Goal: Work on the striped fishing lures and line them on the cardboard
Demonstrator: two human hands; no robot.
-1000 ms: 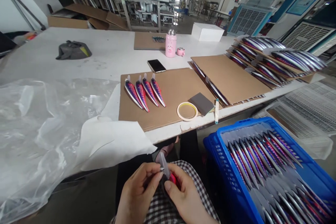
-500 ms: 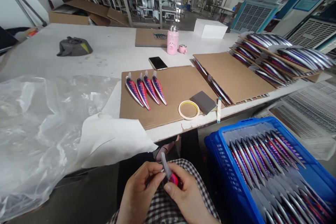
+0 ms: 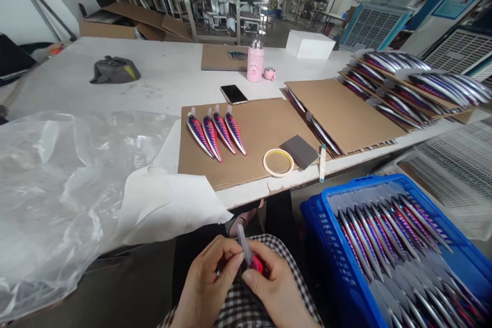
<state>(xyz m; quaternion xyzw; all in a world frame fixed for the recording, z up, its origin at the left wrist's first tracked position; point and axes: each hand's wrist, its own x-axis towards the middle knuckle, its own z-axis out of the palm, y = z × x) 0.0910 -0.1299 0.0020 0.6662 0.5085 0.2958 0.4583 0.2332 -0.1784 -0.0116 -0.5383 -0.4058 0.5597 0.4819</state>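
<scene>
Above my lap, my right hand [image 3: 274, 279] is closed around a fishing lure [image 3: 257, 263]. The lure's pink-red end shows between the fingers, and its clear lip [image 3: 243, 240] points up. Most of its body is hidden by my hand. My left hand [image 3: 213, 277] is closed in a pinch, thumb and forefinger meeting right beside the lip. Whatever lies between those fingertips is too small to make out. On the cardboard sheet [image 3: 261, 123] in front, several purple, pink and silver lures [image 3: 217, 134] lie side by side, clear lips pointing away from me.
A blue crate [image 3: 319, 215] of lures stands at my right. On the table are a tape roll [image 3: 266, 165], a grey pad [image 3: 300, 151], a phone [image 3: 234, 94], a pink bottle [image 3: 255, 64] and layered cardboard [image 3: 346, 107] with lures. Plastic sheeting [image 3: 77, 184] covers the left.
The camera view has shifted slightly, so the table appears a little farther right and lower. My hands stay in nearly the same pose around the lure, the left fingertips a touch closer to its lip.
</scene>
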